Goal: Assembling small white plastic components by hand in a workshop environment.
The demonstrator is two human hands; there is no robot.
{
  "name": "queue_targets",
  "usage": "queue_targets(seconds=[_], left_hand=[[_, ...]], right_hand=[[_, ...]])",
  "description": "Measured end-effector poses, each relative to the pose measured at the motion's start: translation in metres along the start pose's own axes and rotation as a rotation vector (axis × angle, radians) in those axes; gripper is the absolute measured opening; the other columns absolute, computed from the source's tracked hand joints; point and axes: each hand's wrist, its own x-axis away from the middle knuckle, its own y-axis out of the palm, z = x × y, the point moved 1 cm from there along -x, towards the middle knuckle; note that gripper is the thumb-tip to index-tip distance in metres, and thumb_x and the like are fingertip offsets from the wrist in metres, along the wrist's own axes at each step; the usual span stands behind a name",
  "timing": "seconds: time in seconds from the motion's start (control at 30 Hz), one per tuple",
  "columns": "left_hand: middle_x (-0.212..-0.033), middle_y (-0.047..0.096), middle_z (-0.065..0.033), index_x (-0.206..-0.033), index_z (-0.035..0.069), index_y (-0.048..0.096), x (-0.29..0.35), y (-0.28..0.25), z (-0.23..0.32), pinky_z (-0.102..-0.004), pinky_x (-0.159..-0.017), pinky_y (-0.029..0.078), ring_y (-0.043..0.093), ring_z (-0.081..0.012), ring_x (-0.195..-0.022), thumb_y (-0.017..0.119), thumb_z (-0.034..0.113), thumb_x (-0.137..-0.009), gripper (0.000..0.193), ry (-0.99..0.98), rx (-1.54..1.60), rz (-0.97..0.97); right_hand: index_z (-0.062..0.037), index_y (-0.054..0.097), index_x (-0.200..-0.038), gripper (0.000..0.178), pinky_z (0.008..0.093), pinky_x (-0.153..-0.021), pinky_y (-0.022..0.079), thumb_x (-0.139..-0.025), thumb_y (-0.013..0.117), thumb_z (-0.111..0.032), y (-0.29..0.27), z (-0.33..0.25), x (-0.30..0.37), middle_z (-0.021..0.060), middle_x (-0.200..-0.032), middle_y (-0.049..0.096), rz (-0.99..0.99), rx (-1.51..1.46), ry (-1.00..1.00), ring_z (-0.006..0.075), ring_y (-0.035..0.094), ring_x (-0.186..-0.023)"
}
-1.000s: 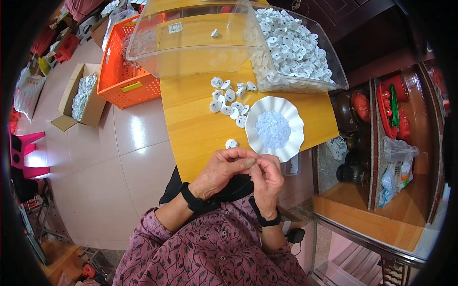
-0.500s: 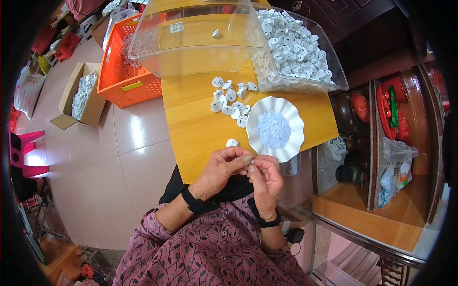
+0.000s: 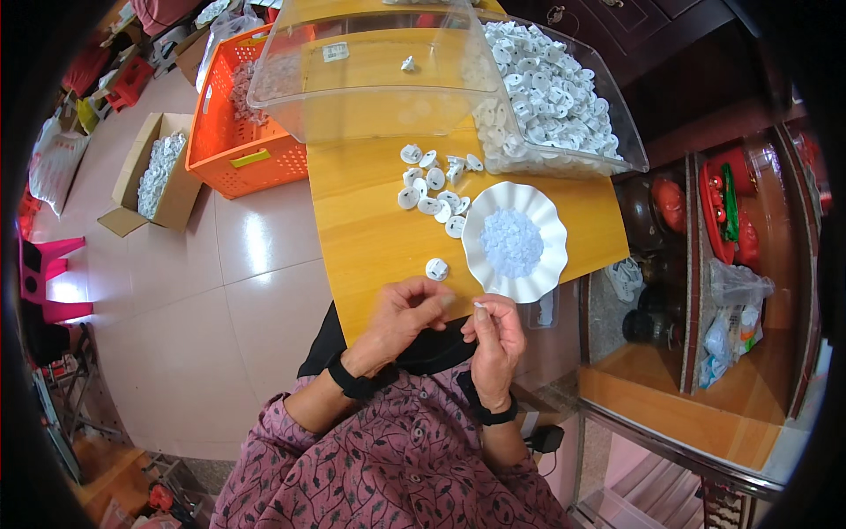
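My right hand [image 3: 496, 335] pinches a small white piece [image 3: 478, 305] between thumb and forefinger, below the plate. Just to its left, my left hand [image 3: 401, 317] has its thumb and fingers drawn together. Anything between those fingertips is hidden or too small to make out. A single round white plastic part [image 3: 437, 269] lies on the yellow table [image 3: 361, 238] above my left hand. Past my right hand stands a white scalloped plate [image 3: 557, 234] with a heap of small pale bluish-white chips [image 3: 513, 242]. Several similar round white parts [image 3: 436, 179] lie scattered left of the plate.
A clear bin [image 3: 630, 164] full of white parts stands at the far right, and an overturned-looking clear container [image 3: 379, 115] at the back. An orange crate [image 3: 264, 167] and a cardboard box [image 3: 181, 198] are on the left. Shelves [image 3: 692, 291] rise at the right.
My hands were together with fingertips touching; now they are a little apart. The small white piece shows in my right fingertips. The view has shifted slightly.
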Motion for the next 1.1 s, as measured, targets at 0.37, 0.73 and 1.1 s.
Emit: queue_targets(seconds=[0.37,0.73,1.1], left_hand=[[-0.089,0.055,-0.0125,-0.108,0.002,0.066,-0.021,0.000,0.007,-0.0300,-0.066,0.052,0.062,-0.0218,-0.071,0.074,0.007,-0.080,0.030,0.557,-0.967,0.250],[-0.092,0.058,-0.0167,-0.097,0.003,0.065,-0.026,0.002,0.001,-0.0373,-0.071,0.052,0.062,-0.0330,-0.082,0.070,0.001,-0.077,0.021,0.558,-1.085,0.251],[-0.107,0.064,-0.0074,-0.122,0.003,0.057,-0.002,-0.004,0.015,-0.0316,-0.082,0.057,0.066,-0.0180,-0.092,0.061,0.008,-0.096,0.027,-0.015,0.511,-0.326]], right_hand=[[-0.0002,0.056,-0.099,0.004,0.0217,-0.061,0.049,-0.095,0.055,-0.001,-0.002,-0.005,-0.004,0.0091,-0.112,0.056,0.015,0.100,-0.003,0.0092,0.059,-0.071],[0.0011,0.056,-0.096,0.004,0.0215,-0.061,0.050,-0.093,0.057,0.001,-0.004,-0.007,-0.003,0.0097,-0.110,0.056,0.004,0.121,-0.050,0.0095,0.060,-0.071],[0.0015,0.057,-0.093,0.004,0.0220,-0.072,0.046,-0.090,0.060,0.003,-0.004,-0.023,0.000,0.0096,-0.109,0.057,0.015,0.129,-0.148,0.0085,0.053,-0.083]])
